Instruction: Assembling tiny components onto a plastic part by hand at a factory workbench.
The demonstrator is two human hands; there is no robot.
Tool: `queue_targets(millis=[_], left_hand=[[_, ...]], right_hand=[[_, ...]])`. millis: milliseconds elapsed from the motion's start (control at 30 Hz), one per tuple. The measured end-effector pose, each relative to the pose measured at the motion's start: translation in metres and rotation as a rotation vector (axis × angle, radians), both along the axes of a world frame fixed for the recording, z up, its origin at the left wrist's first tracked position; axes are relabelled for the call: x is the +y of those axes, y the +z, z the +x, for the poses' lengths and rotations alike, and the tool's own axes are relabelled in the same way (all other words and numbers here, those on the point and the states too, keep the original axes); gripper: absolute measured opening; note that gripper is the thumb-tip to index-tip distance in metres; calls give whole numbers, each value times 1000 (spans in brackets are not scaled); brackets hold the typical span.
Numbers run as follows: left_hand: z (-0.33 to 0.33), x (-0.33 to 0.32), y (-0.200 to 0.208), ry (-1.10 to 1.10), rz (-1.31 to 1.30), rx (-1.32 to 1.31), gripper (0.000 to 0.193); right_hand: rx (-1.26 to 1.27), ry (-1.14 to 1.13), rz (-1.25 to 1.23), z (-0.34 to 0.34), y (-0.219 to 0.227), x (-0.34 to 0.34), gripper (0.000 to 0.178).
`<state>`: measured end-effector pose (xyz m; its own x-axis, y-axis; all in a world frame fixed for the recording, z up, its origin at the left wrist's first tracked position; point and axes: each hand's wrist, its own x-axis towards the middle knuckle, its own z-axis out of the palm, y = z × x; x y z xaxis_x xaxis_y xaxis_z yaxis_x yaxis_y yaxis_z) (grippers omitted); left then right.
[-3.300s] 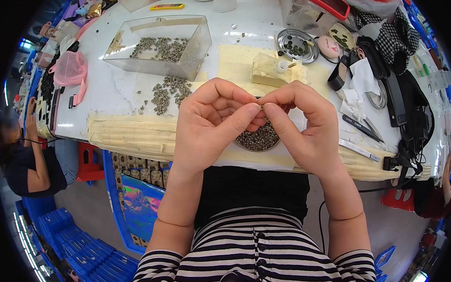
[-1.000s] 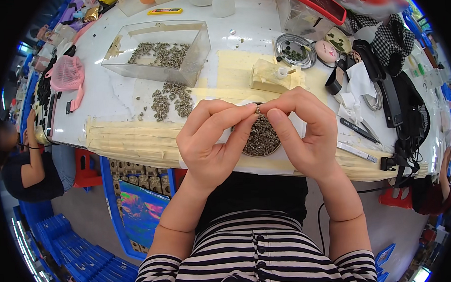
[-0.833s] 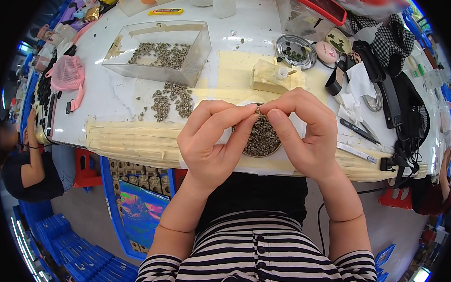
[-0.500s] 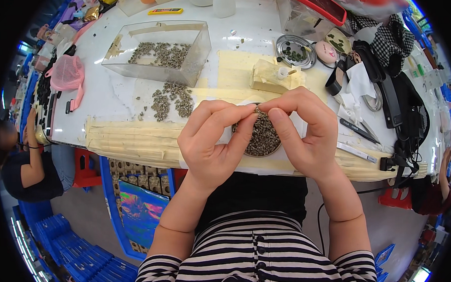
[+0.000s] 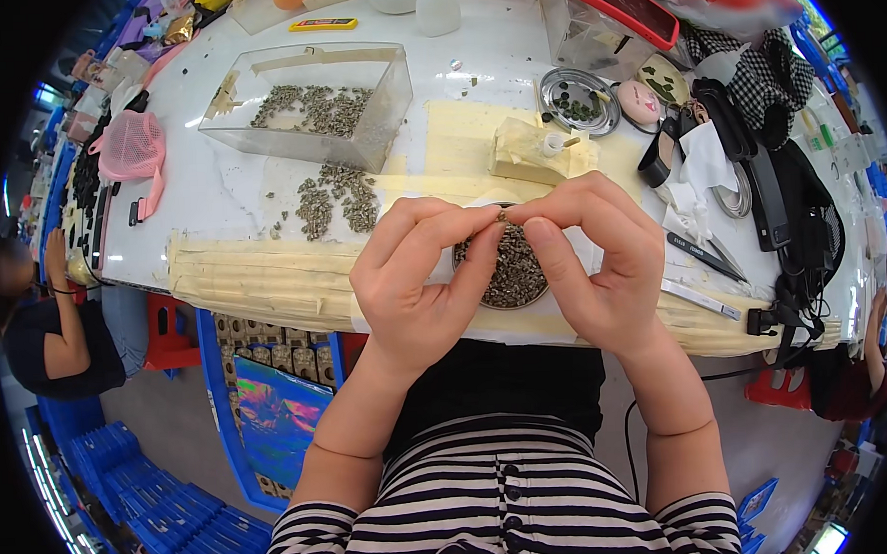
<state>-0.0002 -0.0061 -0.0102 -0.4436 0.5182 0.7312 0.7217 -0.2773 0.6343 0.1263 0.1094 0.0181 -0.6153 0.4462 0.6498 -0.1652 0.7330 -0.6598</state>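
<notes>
My left hand (image 5: 419,278) and my right hand (image 5: 599,262) meet fingertip to fingertip over a round dish filled with small grey metal parts (image 5: 513,275). Thumb and forefinger of each are pinched together. A tiny metallic piece seems to sit between them, too small to name. Beyond my left hand, loose piles of the same small parts (image 5: 338,201) lie on the table. Behind these stands a clear rectangular box (image 5: 292,144), with more of the parts on its bottom. A tape-wrapped block (image 5: 532,155) with a white nozzle-like piece is just past my fingers.
On the right lie tweezers (image 5: 705,255), a metal bar (image 5: 700,298), black straps (image 5: 768,202) and a round tin (image 5: 579,103) with dark bits. A pink mesh basket (image 5: 131,146) is at left. Below the table edge sits a blue tray (image 5: 223,402). Another person (image 5: 59,329) sits at left.
Both hands stay pinched in almost the same place over the dish. The fingertips have shifted only very slightly; nothing else has visibly moved on the table.
</notes>
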Motion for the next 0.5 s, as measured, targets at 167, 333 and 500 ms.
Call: queue_targets(millis=[167,333,500], left_hand=[[0,0,0,2,1,3,23],[1,0,1,6,4,11,22],[1,0,-1,4,1,4,21]], right_hand=[[-10,-12,-2,0,-1,0,7],[-7,-17,-1,0,-1,-1,7],[13,-24,5,-1,-1,0,7]])
